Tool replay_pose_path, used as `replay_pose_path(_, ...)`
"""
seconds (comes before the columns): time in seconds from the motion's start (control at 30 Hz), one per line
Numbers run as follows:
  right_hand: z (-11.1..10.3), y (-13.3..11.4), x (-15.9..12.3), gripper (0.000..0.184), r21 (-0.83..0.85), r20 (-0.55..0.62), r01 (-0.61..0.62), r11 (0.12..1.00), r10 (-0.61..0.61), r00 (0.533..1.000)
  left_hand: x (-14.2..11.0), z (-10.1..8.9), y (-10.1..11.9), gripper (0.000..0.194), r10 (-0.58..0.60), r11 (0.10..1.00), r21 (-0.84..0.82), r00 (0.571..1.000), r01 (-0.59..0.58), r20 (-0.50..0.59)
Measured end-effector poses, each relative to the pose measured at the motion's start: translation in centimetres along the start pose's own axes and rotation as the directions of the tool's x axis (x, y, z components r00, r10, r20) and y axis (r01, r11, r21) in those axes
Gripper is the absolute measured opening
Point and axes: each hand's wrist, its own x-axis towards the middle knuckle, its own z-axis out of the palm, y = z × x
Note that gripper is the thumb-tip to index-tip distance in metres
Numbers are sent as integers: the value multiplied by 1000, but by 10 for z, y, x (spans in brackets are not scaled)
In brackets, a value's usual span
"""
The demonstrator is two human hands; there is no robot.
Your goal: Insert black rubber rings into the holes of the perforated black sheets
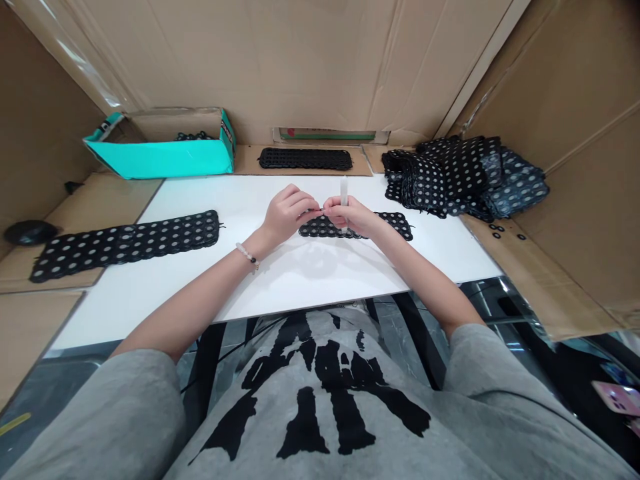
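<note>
Two hands of yours meet at the fingertips over the black strip (389,224), which lies on the white board (320,273). Your right hand (351,215) grips a pale stick (344,192), roughly upright, in curled fingers. Your left hand (289,212) (the one with the bracelet (247,256)) bends its fingers inward; whether they pinch anything, you cannot tell. Beyond the board are a teal box (165,159), rear left, and a dotted pile (450,175), rear right.
</note>
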Motion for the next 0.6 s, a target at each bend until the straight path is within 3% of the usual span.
replay_pose_path(0.1,-1,-10,-7,25,-108,-2,7,994,-8,1000,0,-1,-1,51,-19,1000,-9,999,19,49)
replay_pose_path(0.2,-7,-32,-37,23,-334,-81,47,941,-78,994,-1,-2,-4,48,-32,999,7,998,31,49)
replay_pose_path(0.3,-19,-56,-100,25,-511,-165,27,859,-129,978,-4,-1,-9,44,-55,998,2,998,55,26)
replay_pose_path(0.4,-37,-65,-181,25,-623,-339,-128,772,-119,933,-8,2,-14,39,-86,996,-16,996,86,9)
replay_pose_path(0.53,-61,-47,-272,28,-666,-516,-349,659,-70,854,-10,8,-22,30,-150,988,-26,989,150,-4)
replay_pose_path(0.6,-72,-33,-296,30,-683,-518,-423,595,12,855,-11,11,-27,27,-176,984,-32,984,175,-24)
